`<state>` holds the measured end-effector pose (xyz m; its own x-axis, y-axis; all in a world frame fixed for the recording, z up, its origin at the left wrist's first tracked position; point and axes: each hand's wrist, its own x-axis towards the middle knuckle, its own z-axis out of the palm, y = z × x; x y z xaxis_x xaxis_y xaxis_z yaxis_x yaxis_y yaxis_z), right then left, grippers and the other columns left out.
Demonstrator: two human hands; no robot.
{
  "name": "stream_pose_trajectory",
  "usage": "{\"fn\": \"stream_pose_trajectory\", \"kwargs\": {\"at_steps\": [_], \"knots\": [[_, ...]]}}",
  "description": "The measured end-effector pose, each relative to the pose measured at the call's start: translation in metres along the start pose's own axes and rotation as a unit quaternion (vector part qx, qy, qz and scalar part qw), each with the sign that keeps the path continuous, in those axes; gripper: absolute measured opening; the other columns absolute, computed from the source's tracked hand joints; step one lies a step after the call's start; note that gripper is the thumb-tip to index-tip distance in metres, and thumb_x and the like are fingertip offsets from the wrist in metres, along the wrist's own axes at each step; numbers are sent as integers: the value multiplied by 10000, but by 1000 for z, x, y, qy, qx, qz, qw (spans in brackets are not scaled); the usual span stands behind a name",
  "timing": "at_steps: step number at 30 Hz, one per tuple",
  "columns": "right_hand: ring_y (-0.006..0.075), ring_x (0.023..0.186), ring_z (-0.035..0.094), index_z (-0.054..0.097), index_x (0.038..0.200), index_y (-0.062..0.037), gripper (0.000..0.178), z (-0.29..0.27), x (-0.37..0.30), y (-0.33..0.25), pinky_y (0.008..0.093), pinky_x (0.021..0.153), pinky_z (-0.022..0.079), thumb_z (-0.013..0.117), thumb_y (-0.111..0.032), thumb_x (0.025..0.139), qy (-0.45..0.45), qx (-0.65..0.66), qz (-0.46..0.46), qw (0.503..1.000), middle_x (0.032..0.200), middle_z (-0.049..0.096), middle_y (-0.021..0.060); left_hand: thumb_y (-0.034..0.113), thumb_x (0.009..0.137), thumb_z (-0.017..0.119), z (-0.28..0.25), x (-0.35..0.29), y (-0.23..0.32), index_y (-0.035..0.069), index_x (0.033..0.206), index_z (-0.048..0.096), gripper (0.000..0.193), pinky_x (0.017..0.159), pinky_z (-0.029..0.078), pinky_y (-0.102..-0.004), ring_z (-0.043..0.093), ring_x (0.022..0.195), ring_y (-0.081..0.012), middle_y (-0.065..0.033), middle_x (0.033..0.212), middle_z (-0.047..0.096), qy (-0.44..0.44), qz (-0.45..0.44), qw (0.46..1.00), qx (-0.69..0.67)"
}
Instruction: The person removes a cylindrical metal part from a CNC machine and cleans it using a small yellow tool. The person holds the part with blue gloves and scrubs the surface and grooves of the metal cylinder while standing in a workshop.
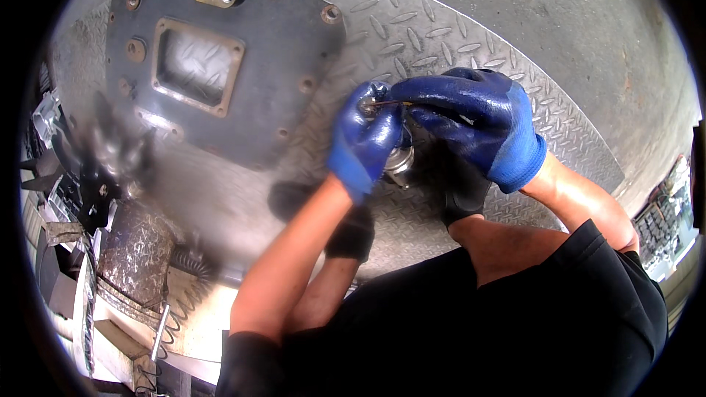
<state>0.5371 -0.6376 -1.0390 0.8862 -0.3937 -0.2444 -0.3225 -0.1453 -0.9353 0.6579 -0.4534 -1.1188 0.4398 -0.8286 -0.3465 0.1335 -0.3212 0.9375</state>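
Observation:
Both of my hands wear blue coated gloves and meet over a diamond-plate surface. My left hand (366, 132) is closed, with a small round metal piece (367, 107) showing at its thumb and fingertips. From the right, my right hand (471, 114) pinches a thin brownish rod (391, 103), whose far end reaches that metal piece. The fingers hide most of both things. Just below my hands is a shiny round metal part (399, 160), partly covered by the left glove; what it rests on or hangs from cannot be seen.
A large dark metal plate (243, 114) with a square opening and bolt holes lies at the upper left on the diamond-plate sheet (471, 37). A worn metal cylinder (136, 254) and a coiled cord (193, 268) are at the lower left. My feet are close below my hands.

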Motion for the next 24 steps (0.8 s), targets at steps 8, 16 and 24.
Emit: {"fn": "stream_pose_trajectory", "kwargs": {"at_steps": [8, 16, 24], "knots": [[271, 927, 774, 770, 1205, -11, 268, -2, 3, -4, 360, 832, 630, 739, -25, 939, 6, -19, -45, 999, 1056, 784, 158, -35, 984, 626, -8, 6, 16, 26, 1197, 615, 222, 809, 552, -271, 648, 906, -98, -41, 1031, 675, -40, -95, 988, -111], [298, 926, 792, 775, 1195, -40, 257, 6, -4, -5, 364, 823, 645, 734, -24, 941, 65, -6, 32, 997, 1090, 791, 171, 39, 984, 716, -27, 16, 29, 22, 1224, 613, 262, 854, 574, -281, 676, 961, -116, -63, 1089, 695, -130, -70, 986, -72], [324, 927, 788, 751, 1217, -40, 291, 5, -3, 16, 375, 799, 641, 750, -17, 926, 64, -55, -80, 993, 1154, 775, 180, 68, 1041, 670, -28, 16, 29, 23, 1156, 674, 123, 790, 554, -252, 677, 888, -103, -53, 1005, 728, -112, -119, 985, -60]]}}
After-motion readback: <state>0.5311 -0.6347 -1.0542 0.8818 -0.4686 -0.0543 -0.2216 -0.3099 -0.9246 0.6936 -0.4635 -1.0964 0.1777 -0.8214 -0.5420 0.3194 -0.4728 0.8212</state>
